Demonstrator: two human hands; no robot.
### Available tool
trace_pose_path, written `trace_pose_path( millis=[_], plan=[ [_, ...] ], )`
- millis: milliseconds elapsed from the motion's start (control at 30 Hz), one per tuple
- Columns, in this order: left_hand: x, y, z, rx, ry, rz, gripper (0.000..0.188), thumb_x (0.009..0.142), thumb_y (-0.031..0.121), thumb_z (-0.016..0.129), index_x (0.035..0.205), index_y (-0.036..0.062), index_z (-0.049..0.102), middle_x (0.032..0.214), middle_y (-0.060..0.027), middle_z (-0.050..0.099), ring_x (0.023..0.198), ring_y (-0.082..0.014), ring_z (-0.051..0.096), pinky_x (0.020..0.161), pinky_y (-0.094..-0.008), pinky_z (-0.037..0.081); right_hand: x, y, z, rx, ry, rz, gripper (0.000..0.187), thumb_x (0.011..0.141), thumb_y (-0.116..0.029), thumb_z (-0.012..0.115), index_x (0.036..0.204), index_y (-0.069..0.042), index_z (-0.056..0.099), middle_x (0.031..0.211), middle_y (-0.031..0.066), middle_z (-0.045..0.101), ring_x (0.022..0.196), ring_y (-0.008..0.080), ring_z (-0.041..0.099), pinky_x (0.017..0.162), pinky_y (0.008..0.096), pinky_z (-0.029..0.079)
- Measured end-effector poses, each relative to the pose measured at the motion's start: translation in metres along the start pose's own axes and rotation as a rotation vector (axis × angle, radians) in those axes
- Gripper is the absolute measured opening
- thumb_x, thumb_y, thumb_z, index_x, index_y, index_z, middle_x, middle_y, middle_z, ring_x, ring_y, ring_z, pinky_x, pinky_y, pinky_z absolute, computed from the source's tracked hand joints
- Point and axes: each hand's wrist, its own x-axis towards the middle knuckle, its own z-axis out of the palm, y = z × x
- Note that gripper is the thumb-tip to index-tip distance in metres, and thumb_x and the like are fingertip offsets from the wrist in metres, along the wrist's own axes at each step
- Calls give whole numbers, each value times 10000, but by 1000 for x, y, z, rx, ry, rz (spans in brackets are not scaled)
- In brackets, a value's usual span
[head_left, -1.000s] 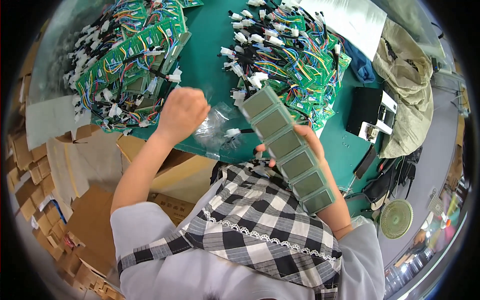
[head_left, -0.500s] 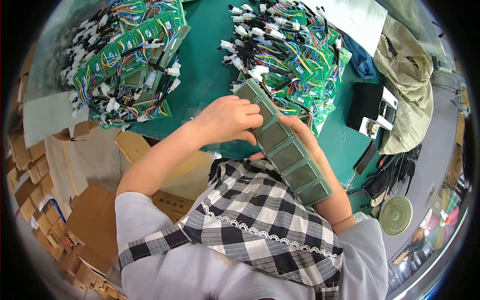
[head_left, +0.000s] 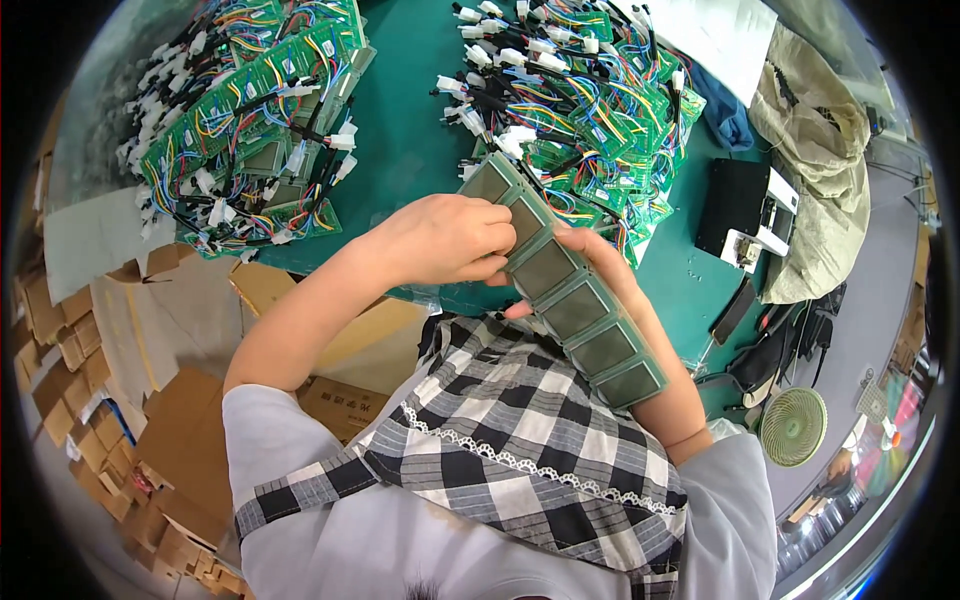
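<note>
A long circuit board with a row of several grey display screens (head_left: 573,309) lies slanted in front of my chest, its screens facing up. My right hand (head_left: 600,262) grips it from the right side, thumb along the edge and the other fingers mostly hidden underneath. My left hand (head_left: 452,238) rests against the left edge near the far end, its fingers curled and pressed together over a screen. Whatever those fingertips may pinch is hidden. Just beyond the board lies a heap of green circuit boards with coloured wires and white plugs (head_left: 600,130).
Another pile of wired boards (head_left: 250,120) covers the left of the green table (head_left: 400,110). At right stand a black-and-white device (head_left: 745,215), a beige cloth sack (head_left: 815,160) and a small green fan (head_left: 793,427). Cardboard boxes (head_left: 185,440) fill the lower left.
My left hand has shifted slightly left and its fingers have curled in more. The display board has moved very little in my right hand.
</note>
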Motion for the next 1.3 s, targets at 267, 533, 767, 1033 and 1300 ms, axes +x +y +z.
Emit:
trace_pose_path(
  millis=[267, 533, 767, 1033, 1300],
  plan=[
    [3, -1, -8, 2, -45, 13, 159, 830, 164, 658, 767, 64, 550, 781, -66, 530, 768, -263, 625, 637, -400, 531, 2, -1, -3, -1, -40, -16, 638, 930, -337, 528, 1469, -37, 364, 1298, 229, 553, 1116, 381, 624, 754, 493, 617],
    [4, 1, -8, 2, -103, -16, 158, 838, 176, 659, 772, 69, 563, 788, -64, 541, 776, -261, 632, 639, -407, 529, 1, 2, -6, 20, -58, -3, 619, 940, -321, 512, 1470, -40, 357, 1309, 241, 540, 1118, 399, 616, 753, 502, 616],
    [5, 0, -6, 17, -83, 8, 149, 825, 164, 665, 770, 71, 563, 779, -65, 541, 765, -255, 631, 627, -405, 534, -2, 0, -2, -75, -51, -28, 641, 949, -324, 490, 1501, -52, 310, 1322, 230, 527, 1117, 380, 618, 758, 477, 618],
    [4, 4, -4, -77, -59, -46, 299, 817, 288, 736, 770, 81, 525, 785, -58, 542, 740, -265, 611, 619, -394, 497, -7, 2, 0, 7, -20, -21, 618, 937, -322, 502, 1475, -61, 343, 1294, 207, 539, 1099, 360, 624, 758, 506, 614],
    [3, 4, -2, -121, -76, -128, 296, 824, 286, 736, 786, 78, 529, 783, -68, 546, 753, -288, 612, 625, -402, 480, -7, 1, 1, 2, 0, 3, 659, 920, -318, 540, 1486, -61, 320, 1304, 223, 533, 1109, 388, 621, 753, 521, 612]
  ],
)
